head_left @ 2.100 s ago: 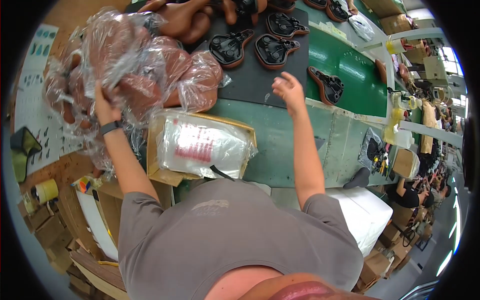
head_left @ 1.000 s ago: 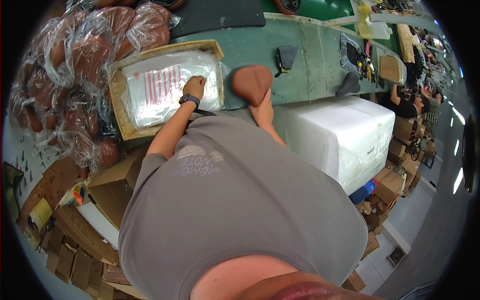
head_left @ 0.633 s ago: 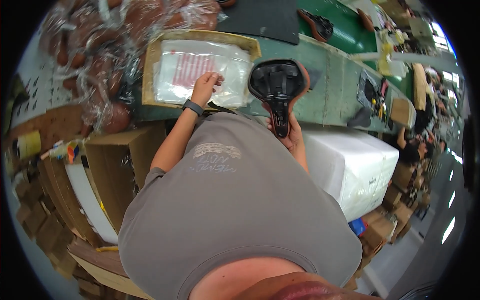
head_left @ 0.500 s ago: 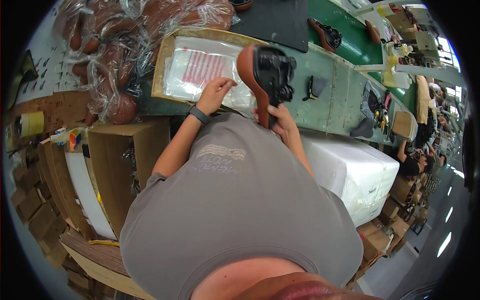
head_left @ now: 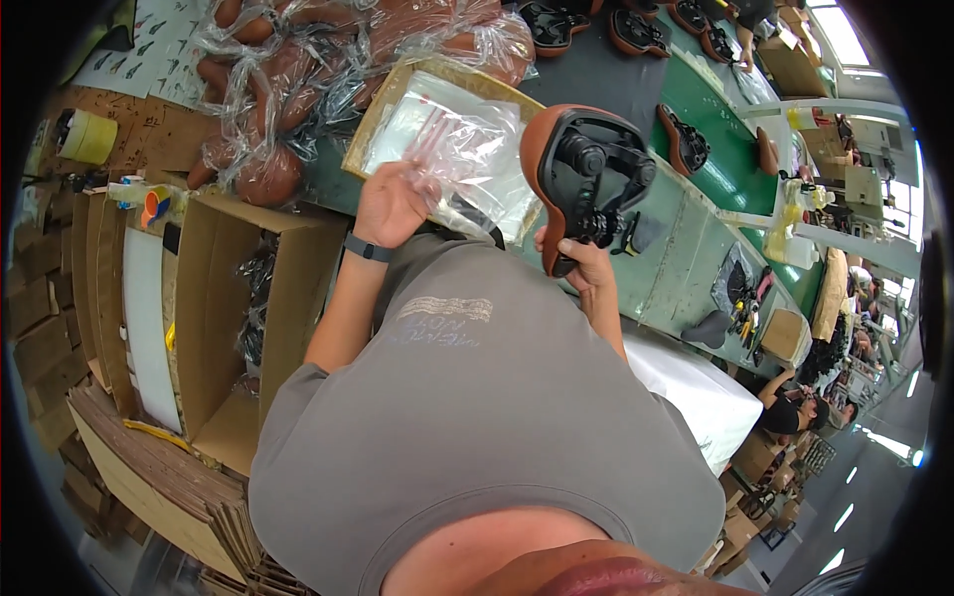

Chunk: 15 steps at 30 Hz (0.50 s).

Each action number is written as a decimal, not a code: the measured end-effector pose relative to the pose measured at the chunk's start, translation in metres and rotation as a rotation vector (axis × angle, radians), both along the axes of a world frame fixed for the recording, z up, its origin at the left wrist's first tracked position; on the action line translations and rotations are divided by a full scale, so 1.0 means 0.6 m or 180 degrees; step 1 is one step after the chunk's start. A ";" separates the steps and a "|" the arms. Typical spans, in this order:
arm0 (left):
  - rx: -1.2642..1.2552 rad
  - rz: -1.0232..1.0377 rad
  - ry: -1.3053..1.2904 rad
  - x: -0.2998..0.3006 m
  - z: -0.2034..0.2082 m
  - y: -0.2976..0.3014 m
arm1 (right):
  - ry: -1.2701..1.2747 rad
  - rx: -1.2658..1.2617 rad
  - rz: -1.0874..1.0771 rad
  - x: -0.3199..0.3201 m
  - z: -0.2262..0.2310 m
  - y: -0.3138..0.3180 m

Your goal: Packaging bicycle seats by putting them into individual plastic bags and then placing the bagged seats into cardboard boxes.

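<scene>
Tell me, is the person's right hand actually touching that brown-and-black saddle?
Touching. The head view shows the right hand gripping the saddle by its narrow end, the thumb pressed against it with no gap.

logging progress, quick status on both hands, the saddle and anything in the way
Right hand gripping brown saddle by its nose, underside showing. Left hand at clear plastic bags in open box. Wrapped saddles piled close beside box.

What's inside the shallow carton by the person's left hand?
Clear plastic with red markings. The left hand covers part of it, and the plastic hides the bottom of the carton.
</scene>
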<state>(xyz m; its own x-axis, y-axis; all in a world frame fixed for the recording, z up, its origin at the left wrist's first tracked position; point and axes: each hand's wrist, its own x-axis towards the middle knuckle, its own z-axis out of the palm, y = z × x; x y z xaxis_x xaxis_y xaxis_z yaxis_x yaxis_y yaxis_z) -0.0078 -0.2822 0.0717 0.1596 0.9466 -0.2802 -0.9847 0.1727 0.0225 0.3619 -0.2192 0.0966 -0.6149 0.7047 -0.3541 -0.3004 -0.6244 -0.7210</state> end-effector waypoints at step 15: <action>0.4335 0.0532 0.5580 0.179 0.217 0.245 | -0.1802 0.1154 -0.0693 -0.023 -0.055 0.142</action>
<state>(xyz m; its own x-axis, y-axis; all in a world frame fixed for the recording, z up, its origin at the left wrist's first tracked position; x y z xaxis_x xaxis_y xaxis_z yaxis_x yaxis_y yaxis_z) 0.0994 -0.1349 0.2020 0.4807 0.6103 0.6296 0.1464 -0.7638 0.6286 0.3481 -0.1342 0.0637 -0.2372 0.9248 -0.2975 0.0914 -0.2836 -0.9546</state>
